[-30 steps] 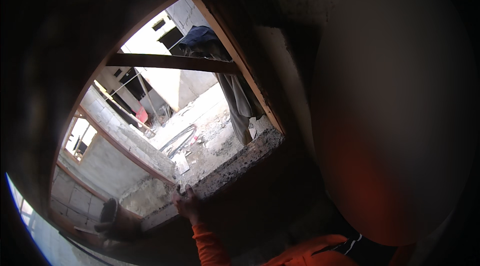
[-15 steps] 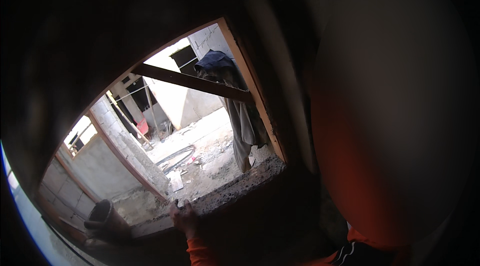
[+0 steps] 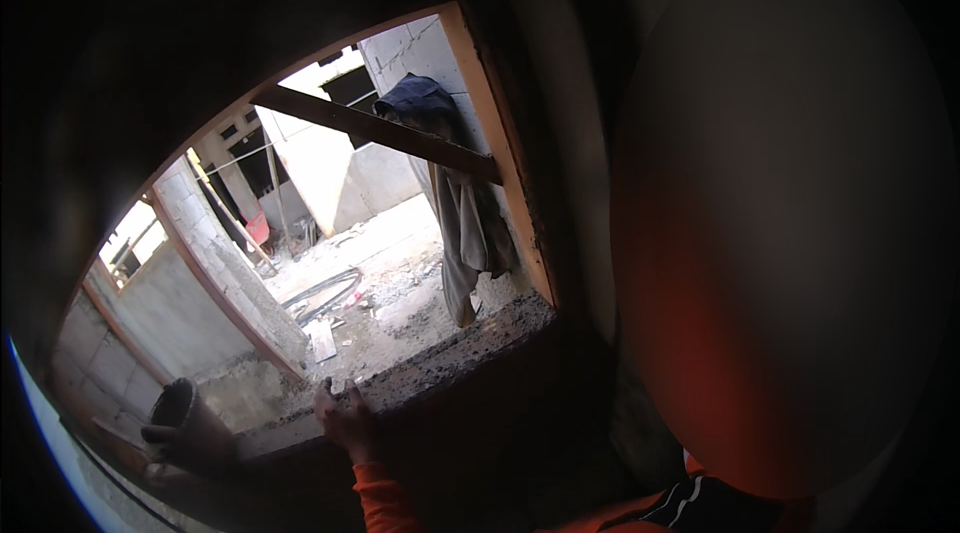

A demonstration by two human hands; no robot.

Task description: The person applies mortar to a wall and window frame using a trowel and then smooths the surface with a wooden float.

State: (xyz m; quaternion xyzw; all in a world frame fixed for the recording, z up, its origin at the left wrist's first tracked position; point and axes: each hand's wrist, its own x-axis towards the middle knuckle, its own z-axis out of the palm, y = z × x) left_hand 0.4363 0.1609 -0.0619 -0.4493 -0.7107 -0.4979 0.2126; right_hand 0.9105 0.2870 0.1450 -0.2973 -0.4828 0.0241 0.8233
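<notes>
My left hand (image 3: 345,420), in an orange sleeve, rests at the rough, mortar-covered sill (image 3: 430,363) of a window opening. Its fingers are apart, with the fingertips on the sill's edge, and nothing clear shows in them. Left of it on the sill stands a dark, open-topped, round container (image 3: 193,418), tilted, its kind hard to make out. My right hand is not seen; a big blurred grey and orange shape (image 3: 780,233) covers the right side.
A wooden frame (image 3: 500,153) surrounds the opening, crossed by a slanting wooden brace (image 3: 380,136). Dark and grey cloths (image 3: 460,243) hang by its right side. Outside lie rubble, a coil of black hose (image 3: 330,295), a red object (image 3: 257,229) and block walls (image 3: 190,298).
The whole view has shifted, so the window, container and my left hand appear a little further left and higher. My hand stays at the sill with its fingers apart.
</notes>
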